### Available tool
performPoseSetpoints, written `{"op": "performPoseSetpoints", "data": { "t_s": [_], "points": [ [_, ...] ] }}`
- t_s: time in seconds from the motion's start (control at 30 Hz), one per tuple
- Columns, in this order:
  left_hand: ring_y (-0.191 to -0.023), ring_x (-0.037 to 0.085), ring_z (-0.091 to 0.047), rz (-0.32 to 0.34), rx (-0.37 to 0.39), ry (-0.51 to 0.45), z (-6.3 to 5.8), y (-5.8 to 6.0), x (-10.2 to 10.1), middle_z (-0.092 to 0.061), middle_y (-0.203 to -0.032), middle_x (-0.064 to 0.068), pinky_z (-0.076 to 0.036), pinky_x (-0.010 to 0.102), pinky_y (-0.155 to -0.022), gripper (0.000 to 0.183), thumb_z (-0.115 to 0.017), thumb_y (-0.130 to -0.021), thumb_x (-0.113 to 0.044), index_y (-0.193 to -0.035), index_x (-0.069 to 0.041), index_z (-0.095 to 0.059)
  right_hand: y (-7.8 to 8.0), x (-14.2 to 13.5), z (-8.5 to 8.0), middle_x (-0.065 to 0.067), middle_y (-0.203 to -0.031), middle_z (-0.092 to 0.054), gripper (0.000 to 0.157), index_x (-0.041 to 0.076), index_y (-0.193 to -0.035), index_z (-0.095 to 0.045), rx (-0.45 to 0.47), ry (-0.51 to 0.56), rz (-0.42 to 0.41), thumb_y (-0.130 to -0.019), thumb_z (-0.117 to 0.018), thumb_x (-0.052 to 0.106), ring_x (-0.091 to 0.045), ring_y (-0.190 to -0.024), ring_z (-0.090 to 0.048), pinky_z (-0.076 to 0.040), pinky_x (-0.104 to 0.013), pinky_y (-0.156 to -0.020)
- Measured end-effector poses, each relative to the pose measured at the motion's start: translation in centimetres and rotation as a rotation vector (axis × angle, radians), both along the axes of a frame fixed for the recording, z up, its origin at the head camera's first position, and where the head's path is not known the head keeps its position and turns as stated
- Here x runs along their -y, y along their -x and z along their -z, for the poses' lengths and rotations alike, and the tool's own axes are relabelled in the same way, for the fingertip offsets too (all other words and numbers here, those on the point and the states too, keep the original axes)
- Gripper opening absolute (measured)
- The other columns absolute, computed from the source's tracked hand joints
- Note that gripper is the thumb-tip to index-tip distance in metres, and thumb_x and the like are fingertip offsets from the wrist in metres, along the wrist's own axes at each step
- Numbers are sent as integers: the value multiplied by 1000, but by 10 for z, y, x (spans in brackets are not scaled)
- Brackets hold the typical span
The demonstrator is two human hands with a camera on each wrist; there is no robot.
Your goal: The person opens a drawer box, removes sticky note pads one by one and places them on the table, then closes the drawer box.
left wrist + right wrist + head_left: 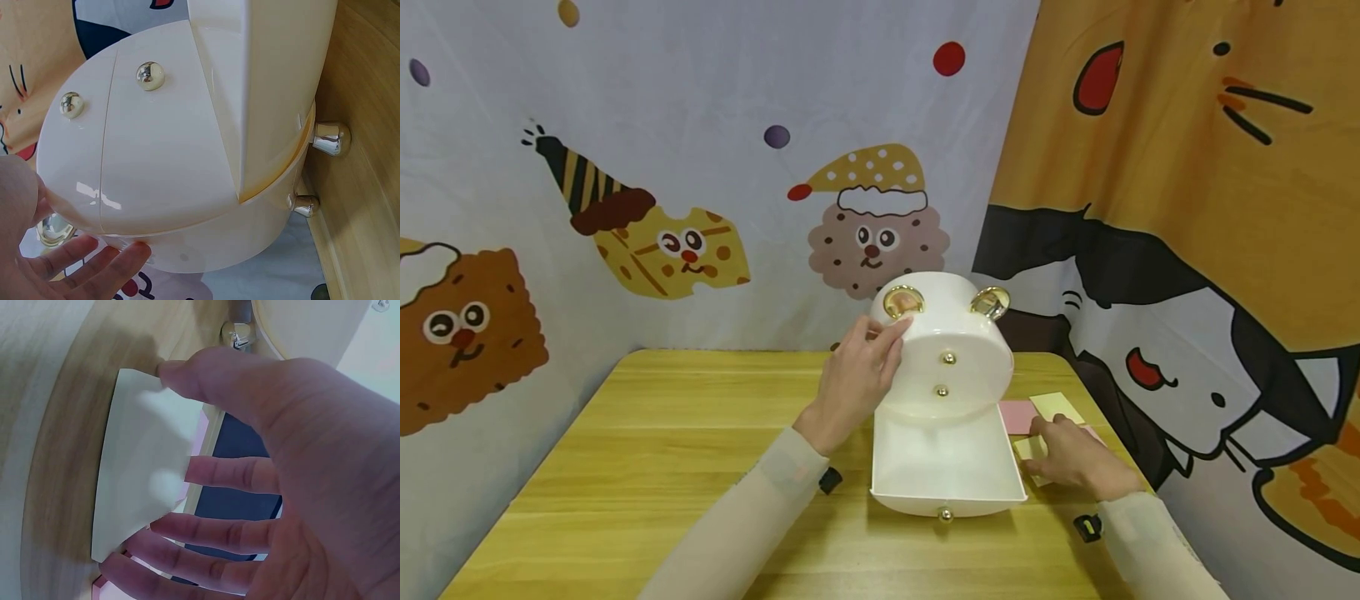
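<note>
A white drawer box [943, 375] with gold ear-shaped trims and gold ball knobs stands on the table. Its lowest drawer [947, 467] is pulled out toward me. My left hand [861, 379] rests against the box's upper left side, just below one gold ear [903, 302]; in the left wrist view its fingers [125, 269] lie fairly straight along the shell. To the right of the drawer, my right hand [1078, 457] holds a pale yellow sticky note pad [140, 444] by its edges, thumb at one side and fingers at the other. The pad lies at table level.
Beside the right hand lie a pink note pad [1017, 417] and another yellow one [1057, 406]. The wooden table [700, 467] meets a cartoon-printed curtain [700, 100] at the back and right. Part of a dark blue area [240, 462] shows beyond the pad.
</note>
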State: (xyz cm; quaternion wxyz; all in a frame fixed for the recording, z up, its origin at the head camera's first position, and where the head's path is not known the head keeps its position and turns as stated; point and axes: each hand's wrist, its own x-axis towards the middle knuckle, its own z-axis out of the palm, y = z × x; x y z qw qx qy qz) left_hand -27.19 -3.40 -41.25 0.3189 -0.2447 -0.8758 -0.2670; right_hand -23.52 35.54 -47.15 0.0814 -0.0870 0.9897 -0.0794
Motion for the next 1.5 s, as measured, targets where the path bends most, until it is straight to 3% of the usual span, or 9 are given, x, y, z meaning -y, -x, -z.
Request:
{"op": "performPoseSetpoints", "data": {
  "t_s": [0.3, 0.77, 0.97, 1.1, 1.17, 1.5],
  "points": [
    [-103, 30, -77, -1, -10, -3, 0, 0, 0, -71, -125, 18, -69, 41, -66, 39, -58, -125, -28, -159, -23, -74, -2, 0, 1, -17, -120, -78, 51, 10, -126, -78, -27, -2, 7, -92, -98, 42, -31, -106, -73, -66, -59, -92],
    [-104, 29, -78, -6, -13, 2, 0, 0, 0, -70, -125, 17, -70, 40, -67, 39, -58, -125, -29, -160, -23, -74, -4, 0, -2, -19, -122, -77, 46, 5, -130, -77, -85, 28, -13, -99, -92, 36, -31, -98, -74, -66, -60, -89],
    [-99, 29, -75, -7, -15, 7, -1, 0, 0, -70, -125, 18, -68, 40, -66, 39, -58, -125, -29, -160, -23, -73, 6, -15, 14, -22, -120, -76, 46, 6, -129, -76, -171, 71, -79, -105, -85, 43, -29, -94, -75, -69, -56, -84],
    [-102, 30, -78, -3, -12, 2, 0, 0, 0, -70, -125, 18, -70, 41, -67, 39, -59, -124, -29, -159, -22, -74, 1, -8, 9, -21, -118, -76, 40, 4, -127, -76, -192, 55, -77, -106, -84, 37, -26, -93, -74, -69, -53, -84],
    [-105, 30, -78, -1, -9, 0, 0, 0, 0, -70, -125, 18, -70, 41, -68, 39, -59, -124, -28, -159, -22, -74, -7, 4, -5, -22, -120, -76, 37, 1, -127, -76, -167, 33, -48, -104, -86, 28, -29, -95, -75, -69, -57, -87],
    [-105, 30, -78, -1, -11, 0, 0, 0, 0, -70, -124, 19, -70, 40, -68, 38, -59, -124, -27, -159, -22, -74, -11, 9, -8, -16, -111, -76, 28, 2, -120, -77, -276, 43, -82, -104, -86, 24, -23, -88, -72, -67, -49, -76]
  ]
}}
